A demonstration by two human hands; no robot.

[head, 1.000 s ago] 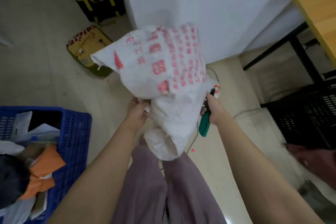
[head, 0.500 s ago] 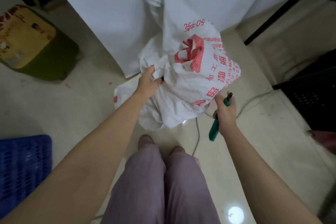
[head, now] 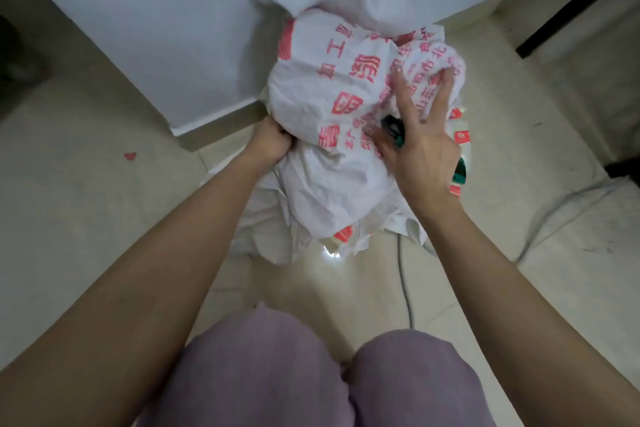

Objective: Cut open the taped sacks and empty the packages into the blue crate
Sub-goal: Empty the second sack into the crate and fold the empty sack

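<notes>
Fingers (head: 437,94) of your right hand (head: 420,152) splay across the crumpled white woven sack with red print (head: 332,121), on the pale tiled floor (head: 86,201); your left hand (head: 268,142) bunches its edge – light, limp, best gathered by folds

Single view: head-worn wide-angle camera, looking forward and steeply down. Wearer's own knees in purple trousers (head: 311,374) fill frame bottom at 6 o'clock. Both forearms run up from lower corners toward centre. Crumpled white sack (head: 332,135) sits close, just above centre toward 12 o'clock; left hand (head: 270,142) at its 9 o'clock edge, right hand (head: 420,152) at its 3 o'clock side. Wall base (head: 207,123) at 10 o'clock, floor (head: 86,201) around. Edges bowed by lens. No second view; no overlap to record.
</notes>
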